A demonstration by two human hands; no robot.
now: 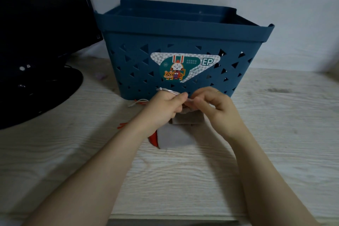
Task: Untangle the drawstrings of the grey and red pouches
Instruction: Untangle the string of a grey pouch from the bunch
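Observation:
A grey pouch (174,136) lies on the wooden table in front of the basket, its gathered top lifted between my hands. The red pouch (153,139) peeks out from under its left edge, mostly hidden by my left forearm. My left hand (163,108) pinches a pale grey drawstring (167,91) that loops over its knuckles. My right hand (218,108) pinches the grey pouch's gathered top right beside the left fingertips. Another grey string loop (138,102) and red string ends (122,125) trail on the table to the left.
A dark blue perforated plastic basket (143,60) with a sticker stands directly behind my hands. A black monitor on its round stand (42,95) fills the left side. A pale wall rises behind. Light wood table (275,124) stretches right and toward me.

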